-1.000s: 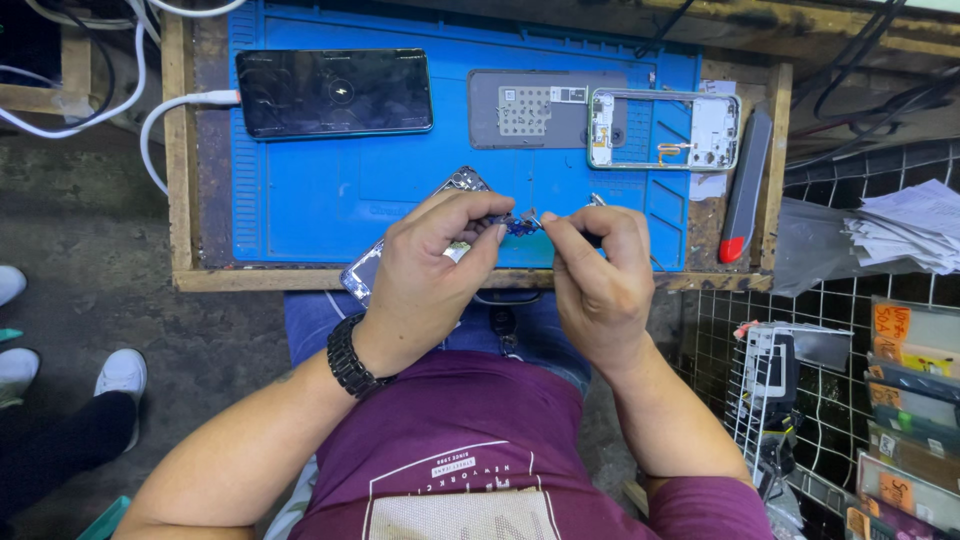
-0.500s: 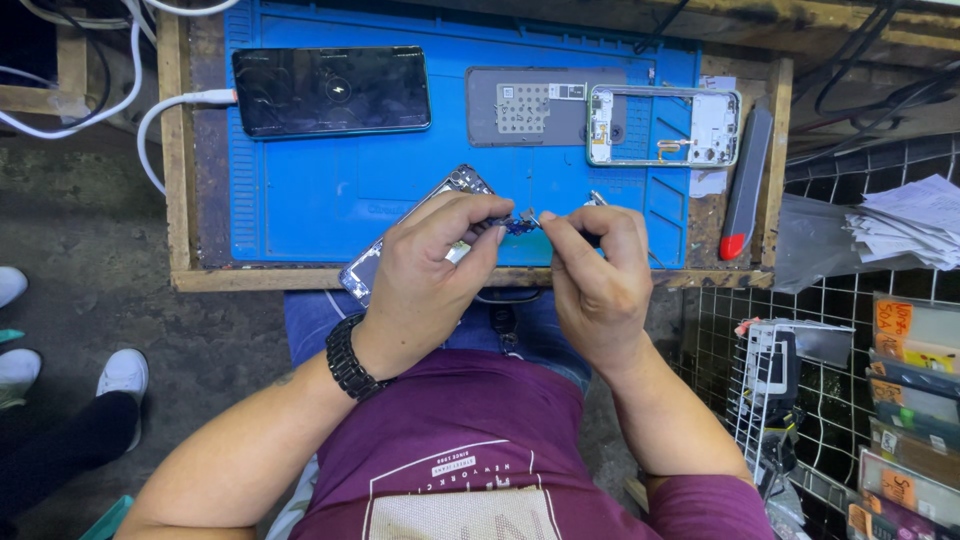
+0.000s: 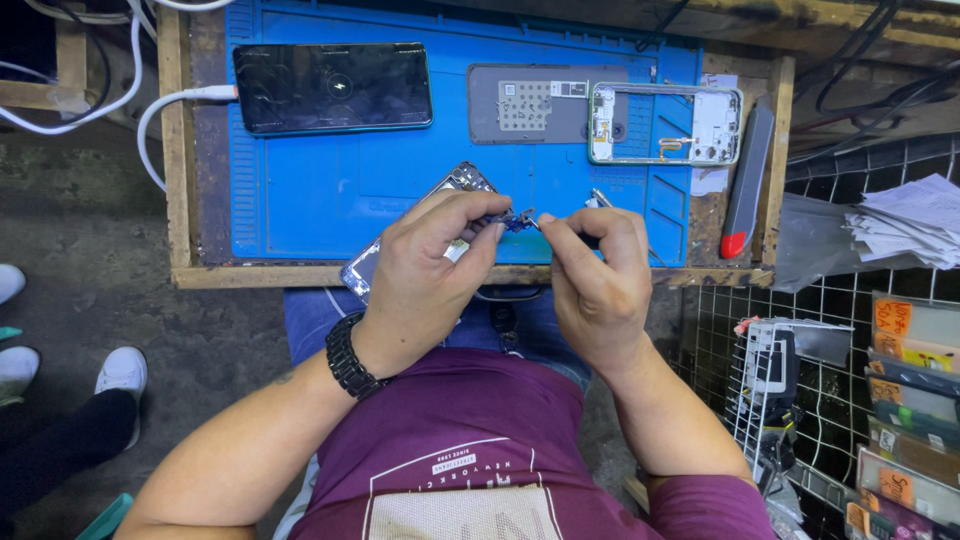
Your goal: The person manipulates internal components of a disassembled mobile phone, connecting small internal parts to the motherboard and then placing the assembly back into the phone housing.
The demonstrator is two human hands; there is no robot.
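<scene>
A black phone (image 3: pixel 333 88) charges at the mat's (image 3: pixel 300 200) far left. The left hand (image 3: pixel 430 268) pinches a small blue part (image 3: pixel 512 221) over an opened phone (image 3: pixel 372 268); the right hand (image 3: pixel 597 285), fingers closed, grips a tool touching it. A phone frame (image 3: pixel 665 123) lies far right.

Matt blue rubbery mat (image 3: pixel 330 190) on a rough wooden tray (image 3: pixel 175 150).

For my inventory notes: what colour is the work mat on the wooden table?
The work mat is bright blue, best seen in the head view.
</scene>
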